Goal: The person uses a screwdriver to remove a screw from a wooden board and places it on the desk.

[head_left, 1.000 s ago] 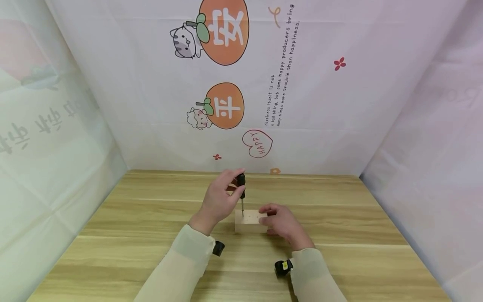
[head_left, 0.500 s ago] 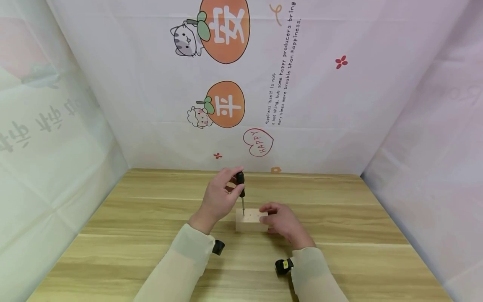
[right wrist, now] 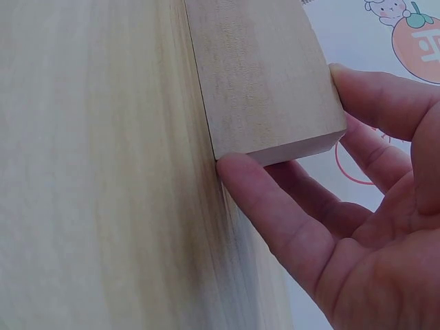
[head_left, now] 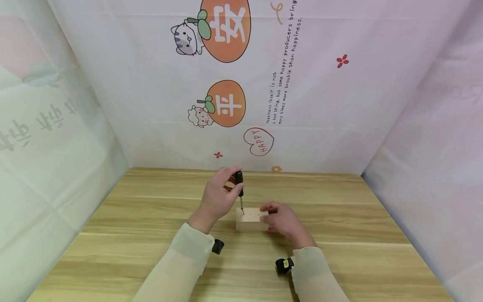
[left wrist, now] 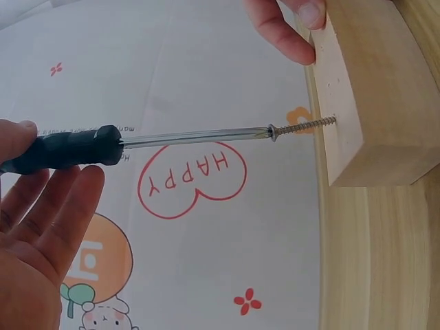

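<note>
A black-handled screwdriver [head_left: 239,178] is pinched between the thumb and fingers of my left hand [head_left: 219,195]. Its metal shaft [left wrist: 199,137] ends at the head of a screw [left wrist: 302,127], whose point stands at the top face of a pale wooden block [head_left: 252,225]. Most of the screw's thread shows above the wood. Several small dark marks dot that top face. My right hand [head_left: 283,220] grips the block's right end; in the right wrist view its fingers [right wrist: 275,213] lie at the end face and along the edges.
The block sits on a wood-grain table [head_left: 143,235]. Behind the table rises a white printed cloth [head_left: 309,138], with further cloth at both sides. Black wrist cameras, one at the left cuff [head_left: 217,246] and one at the right [head_left: 284,266], hang close over the table.
The screwdriver's handle has leaned slightly to the left, and the screw with it is now tilted more. Both hands keep their hold, the right one nearly still on the block.
</note>
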The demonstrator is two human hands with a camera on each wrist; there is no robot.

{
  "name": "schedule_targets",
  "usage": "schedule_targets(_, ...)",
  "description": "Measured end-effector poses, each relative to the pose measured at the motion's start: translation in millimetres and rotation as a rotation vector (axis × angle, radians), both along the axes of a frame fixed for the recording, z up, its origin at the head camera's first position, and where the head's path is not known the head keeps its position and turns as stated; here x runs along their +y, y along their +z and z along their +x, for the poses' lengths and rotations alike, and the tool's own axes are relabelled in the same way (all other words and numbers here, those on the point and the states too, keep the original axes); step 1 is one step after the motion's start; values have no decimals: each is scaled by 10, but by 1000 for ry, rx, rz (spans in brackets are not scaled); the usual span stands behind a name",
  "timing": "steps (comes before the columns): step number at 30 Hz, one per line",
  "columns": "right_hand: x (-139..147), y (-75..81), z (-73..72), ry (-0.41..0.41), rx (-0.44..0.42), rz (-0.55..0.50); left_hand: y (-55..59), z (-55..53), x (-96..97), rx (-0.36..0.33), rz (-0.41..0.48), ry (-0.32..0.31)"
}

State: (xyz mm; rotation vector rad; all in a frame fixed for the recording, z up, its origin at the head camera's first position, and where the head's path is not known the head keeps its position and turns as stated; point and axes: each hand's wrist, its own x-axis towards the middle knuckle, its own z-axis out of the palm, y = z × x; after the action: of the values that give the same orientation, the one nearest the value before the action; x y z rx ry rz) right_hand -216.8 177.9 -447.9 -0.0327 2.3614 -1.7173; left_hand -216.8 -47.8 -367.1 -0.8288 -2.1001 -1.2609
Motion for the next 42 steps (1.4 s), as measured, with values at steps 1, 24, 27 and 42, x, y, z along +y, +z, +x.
schedule_targets(1,1,-2,0,-1,-1,-1,-1,-3,-1,1,1,-1)
schedule_targets(24,0,3,-5,9,3,1,-14,-38,-91,-137,87,49)
schedule_targets(27,3,-2,-6,11,5,-3,-26,-52,-134,-215,121,51)
schedule_targets(42,1,6,5,12,10,-15,40,-42,-375,-576,255,-16)
